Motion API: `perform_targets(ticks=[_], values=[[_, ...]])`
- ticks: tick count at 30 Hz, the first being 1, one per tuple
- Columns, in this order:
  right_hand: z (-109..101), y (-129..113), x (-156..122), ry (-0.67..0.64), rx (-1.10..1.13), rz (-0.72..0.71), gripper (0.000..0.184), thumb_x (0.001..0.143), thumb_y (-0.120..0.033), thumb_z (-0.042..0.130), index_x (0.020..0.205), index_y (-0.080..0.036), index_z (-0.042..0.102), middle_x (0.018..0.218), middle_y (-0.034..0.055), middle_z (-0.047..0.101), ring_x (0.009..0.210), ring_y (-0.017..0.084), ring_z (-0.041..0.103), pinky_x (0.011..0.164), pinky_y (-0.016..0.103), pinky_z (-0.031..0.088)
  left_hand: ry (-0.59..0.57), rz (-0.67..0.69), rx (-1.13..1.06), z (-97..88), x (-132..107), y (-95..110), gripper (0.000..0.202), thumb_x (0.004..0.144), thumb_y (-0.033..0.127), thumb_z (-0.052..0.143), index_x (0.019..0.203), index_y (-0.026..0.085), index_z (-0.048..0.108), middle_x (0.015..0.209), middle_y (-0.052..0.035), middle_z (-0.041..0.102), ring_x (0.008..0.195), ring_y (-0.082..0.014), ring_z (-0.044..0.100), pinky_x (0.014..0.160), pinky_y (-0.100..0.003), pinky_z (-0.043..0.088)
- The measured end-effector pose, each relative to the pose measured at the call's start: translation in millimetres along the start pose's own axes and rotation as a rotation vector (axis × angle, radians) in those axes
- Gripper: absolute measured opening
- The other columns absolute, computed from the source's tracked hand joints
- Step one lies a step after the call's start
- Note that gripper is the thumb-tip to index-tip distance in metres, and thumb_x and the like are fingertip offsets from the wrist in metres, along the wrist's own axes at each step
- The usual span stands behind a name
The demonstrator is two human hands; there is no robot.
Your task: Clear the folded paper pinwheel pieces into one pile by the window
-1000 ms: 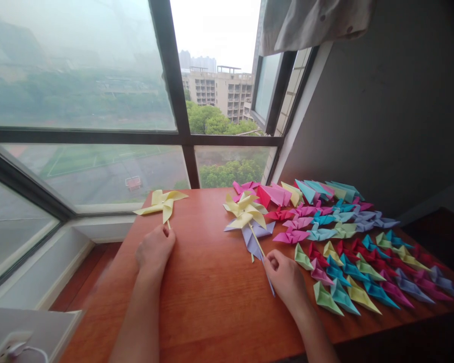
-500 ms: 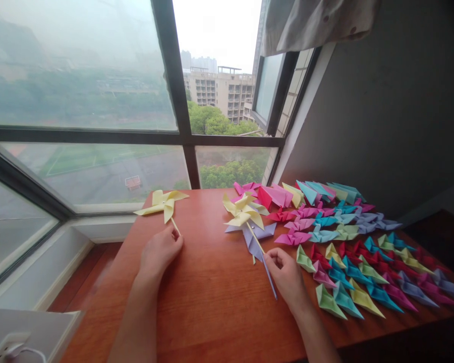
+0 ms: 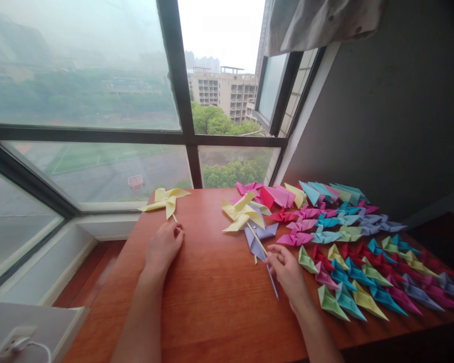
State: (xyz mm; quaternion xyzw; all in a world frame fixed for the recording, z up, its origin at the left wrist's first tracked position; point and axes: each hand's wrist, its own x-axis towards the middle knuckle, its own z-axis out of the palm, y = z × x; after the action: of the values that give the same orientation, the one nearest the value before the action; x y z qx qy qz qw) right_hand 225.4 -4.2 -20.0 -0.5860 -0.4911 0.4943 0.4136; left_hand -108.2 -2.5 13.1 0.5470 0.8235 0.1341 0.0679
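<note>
My left hand (image 3: 164,245) is closed around the thin stick of a pale yellow paper pinwheel (image 3: 165,198), near the far left of the table. My right hand (image 3: 285,267) pinches the lower end of the stick of a second yellow pinwheel (image 3: 241,212). That pinwheel's blades overlap a lavender pinwheel (image 3: 258,243) lying beneath it. The lavender one's stick (image 3: 273,285) runs down beside my right fingers. A pink pinwheel (image 3: 247,188) lies behind them, partly hidden.
Rows of folded paper cranes (image 3: 336,217) and paper boats (image 3: 363,272) in many colours cover the right side of the wooden table (image 3: 208,312). Windows (image 3: 227,166) stand behind the table. A wall socket (image 3: 17,343) with a white plug is at lower left.
My left hand has shifted slightly up along its stick, toward the blades. The right-hand yellow pinwheel's blades have turned a little, and my right fingers look slightly looser. The view has moved slightly.
</note>
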Motion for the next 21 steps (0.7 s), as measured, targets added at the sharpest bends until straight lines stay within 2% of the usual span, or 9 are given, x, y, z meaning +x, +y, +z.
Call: perform_targets(ticks=[5,16,21], values=[[2,-3,3,-0.018,-0.013,-0.027,0.040,0.079,-0.048,0.059,0.095,-0.013,0.069,0.067,0.0045,0.065,0.060,0.017,0.058,0.056,0.027,0.045,0.022,-0.022,0.054,1.5,1,-1,0.030,0.092,0.029,0.046,0.109,0.019,0.068,0.114,-0.0106,0.065,0.100,-0.0245,0.065,0.076,-0.029,0.048],[12,-9,0,-0.016,0.064,-0.055,0.045,0.079,-0.050,0.063,0.103,-0.013,0.069,0.070,0.0045,0.066,0.063,0.018,0.058,0.054,0.025,0.042,0.056,-0.119,0.117,0.5,3,-3,0.034,0.094,0.028,0.042,0.112,0.019,0.069,0.114,-0.0136,0.065,0.100,-0.0276,0.064,0.078,-0.032,0.049],[15,-8,-1,-0.080,0.027,-0.002,0.045,0.077,-0.047,0.064,0.104,-0.011,0.069,0.068,0.0046,0.068,0.062,0.018,0.059,0.058,0.027,0.045,0.069,-0.132,0.102,-1.9,0,1,0.034,0.093,0.030,0.043,0.112,0.019,0.069,0.112,-0.0136,0.066,0.098,-0.0282,0.065,0.074,-0.032,0.049]])
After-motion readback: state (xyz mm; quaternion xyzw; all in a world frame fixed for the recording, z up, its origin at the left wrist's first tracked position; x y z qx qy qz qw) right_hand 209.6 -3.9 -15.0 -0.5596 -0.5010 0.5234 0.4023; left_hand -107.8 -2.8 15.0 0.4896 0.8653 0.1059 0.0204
